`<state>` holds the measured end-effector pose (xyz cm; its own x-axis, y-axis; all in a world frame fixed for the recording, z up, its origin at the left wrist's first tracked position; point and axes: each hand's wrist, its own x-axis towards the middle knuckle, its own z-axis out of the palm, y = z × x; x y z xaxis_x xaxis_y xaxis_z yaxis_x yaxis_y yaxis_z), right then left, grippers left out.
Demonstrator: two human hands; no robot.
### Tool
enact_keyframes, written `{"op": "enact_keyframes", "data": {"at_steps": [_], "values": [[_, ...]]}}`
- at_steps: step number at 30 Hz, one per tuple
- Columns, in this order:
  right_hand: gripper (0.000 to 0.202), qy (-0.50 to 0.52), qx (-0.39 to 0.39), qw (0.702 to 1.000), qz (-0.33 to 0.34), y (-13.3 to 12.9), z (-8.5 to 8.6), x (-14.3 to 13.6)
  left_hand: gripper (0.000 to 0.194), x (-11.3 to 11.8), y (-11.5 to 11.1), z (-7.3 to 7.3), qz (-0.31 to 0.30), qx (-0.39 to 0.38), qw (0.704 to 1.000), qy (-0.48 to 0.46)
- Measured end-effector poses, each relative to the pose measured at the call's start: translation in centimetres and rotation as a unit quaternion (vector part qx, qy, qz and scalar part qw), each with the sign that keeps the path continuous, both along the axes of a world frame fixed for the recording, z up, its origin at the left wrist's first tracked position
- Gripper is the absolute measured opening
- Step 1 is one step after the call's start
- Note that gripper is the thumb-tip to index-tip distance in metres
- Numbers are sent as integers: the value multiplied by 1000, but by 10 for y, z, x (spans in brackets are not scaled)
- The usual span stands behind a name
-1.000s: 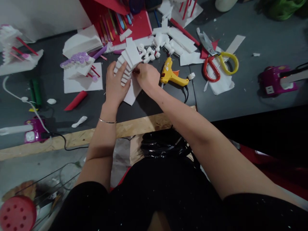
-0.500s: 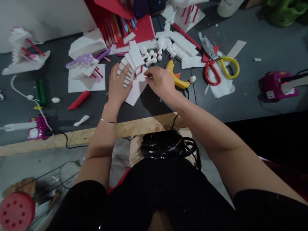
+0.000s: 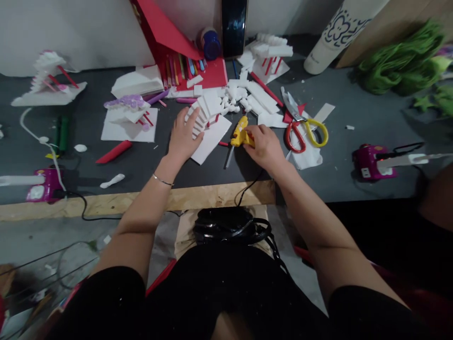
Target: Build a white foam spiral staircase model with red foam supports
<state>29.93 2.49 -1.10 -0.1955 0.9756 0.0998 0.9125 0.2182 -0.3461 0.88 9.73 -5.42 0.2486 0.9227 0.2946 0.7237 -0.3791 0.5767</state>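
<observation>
My left hand (image 3: pixel 184 134) rests on a small white staircase model (image 3: pixel 201 113), its thumb and fingers around the fanned steps. Thin red posts stand under the model's upper end, on a white base sheet (image 3: pixel 212 140). To the right, my right hand (image 3: pixel 264 144) is closed on the handle of a yellow glue gun (image 3: pixel 240 132). A clear stick juts from the gun toward the table's front edge. A short red piece (image 3: pixel 223 144) lies between the base sheet and the gun.
Scissors (image 3: pixel 300 120) lie right of my right hand, over white scraps. White foam pieces (image 3: pixel 262 97) are heaped behind. Other models (image 3: pixel 129 102) stand left and back right. Purple power sockets (image 3: pixel 375 162) sit at both sides, with a bottle (image 3: pixel 329 40) behind.
My right hand has left the model's posts, moved right and taken hold of the glue gun, which has turned. My left hand stays on the model. The view has shifted and shows more behind the table.
</observation>
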Motion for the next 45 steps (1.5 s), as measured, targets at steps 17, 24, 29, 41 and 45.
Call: {"op": "enact_keyframes", "data": {"at_steps": [17, 24, 29, 41, 45], "values": [[40, 75, 72, 994, 27, -2, -1, 28, 85, -4, -15, 8, 51, -8, 998, 42], [29, 50, 58, 991, 113, 8, 24, -7, 83, -5, -17, 5, 45, 8, 998, 32], [30, 26, -9, 995, 97, 23, 29, -61, 82, -6, -18, 1, 49, 3, 997, 62], [19, 41, -40, 996, 61, 30, 21, -72, 79, -3, -19, 5, 66, 34, 997, 35], [11, 225, -70, 971, 48, 19, 19, -57, 59, 8, -41, 31, 85, 86, 993, -16]]}}
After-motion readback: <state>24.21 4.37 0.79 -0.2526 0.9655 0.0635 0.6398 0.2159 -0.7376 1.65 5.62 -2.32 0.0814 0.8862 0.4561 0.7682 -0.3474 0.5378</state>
